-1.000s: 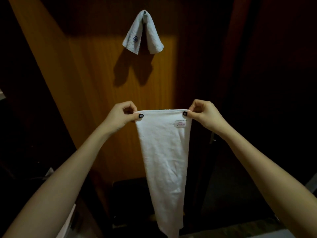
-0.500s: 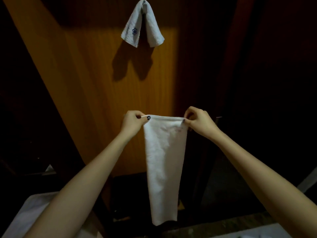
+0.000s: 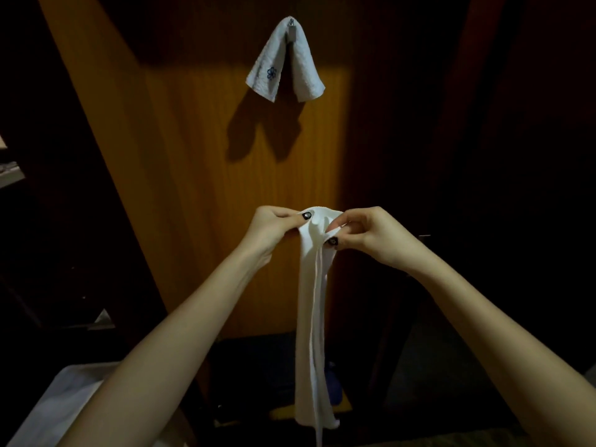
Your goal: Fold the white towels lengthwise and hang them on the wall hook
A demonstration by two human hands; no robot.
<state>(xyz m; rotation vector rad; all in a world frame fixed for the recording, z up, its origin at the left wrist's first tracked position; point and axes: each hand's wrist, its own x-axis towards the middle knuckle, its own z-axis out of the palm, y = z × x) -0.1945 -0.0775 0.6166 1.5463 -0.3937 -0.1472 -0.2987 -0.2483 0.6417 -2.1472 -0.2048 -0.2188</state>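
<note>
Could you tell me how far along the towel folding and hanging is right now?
One small towel already hangs on the hook. A second towel is in hand: the left hand and right hand pinch its top edges together, folding it lengthwise. It remains to be hung; whether more wait is unclear.

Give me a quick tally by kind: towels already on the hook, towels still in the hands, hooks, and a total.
Towels on the hook: 1, the small towel with a blue emblem
Towels in hand: 1, the long white towel, pinched at its top by the left hand and right hand
Hooks: 1, the wall hook
Total: 3
</note>
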